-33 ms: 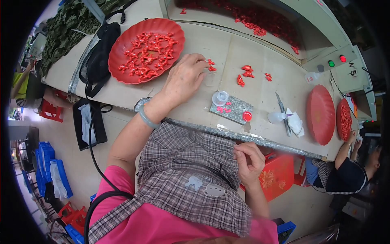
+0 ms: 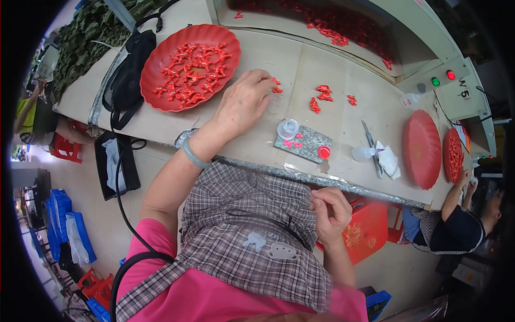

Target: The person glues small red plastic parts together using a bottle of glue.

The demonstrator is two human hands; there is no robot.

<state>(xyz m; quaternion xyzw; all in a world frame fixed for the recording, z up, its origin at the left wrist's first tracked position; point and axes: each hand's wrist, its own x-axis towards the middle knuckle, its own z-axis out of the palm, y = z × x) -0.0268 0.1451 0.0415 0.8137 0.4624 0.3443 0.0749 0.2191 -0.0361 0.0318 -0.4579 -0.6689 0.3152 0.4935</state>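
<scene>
My left hand point(image 2: 244, 104) is over the table, palm down, with bent fingers. Its fingertips close on a small glossy red figure point(image 2: 276, 90) beside a second one; the undersides of the fingers are hidden. Left of it stands a red scalloped tray point(image 2: 149, 80) of similar figures. More red figures point(image 2: 324, 95) lie to the right. At the table's front edge my right hand point(image 2: 330, 212) is curled, thumb against the fingers; anything inside is hidden. Between the hands, a speckled stone slab point(image 2: 311, 145) carries a clear cup point(image 2: 288, 129), pink bits and a red-topped round piece point(image 2: 324, 152).
A knife point(image 2: 370, 139), a small squeeze bottle point(image 2: 362, 154) and white tissue point(image 2: 388, 162) lie on the right, beside another red tray point(image 2: 422, 150). A lit cabinet point(image 2: 397, 80) with red pieces stands behind. A black bag point(image 2: 131, 70) lies left. A co-worker point(image 2: 456, 220) sits far right.
The whole view has shifted very slightly. Both hands and the red figures keep their places.
</scene>
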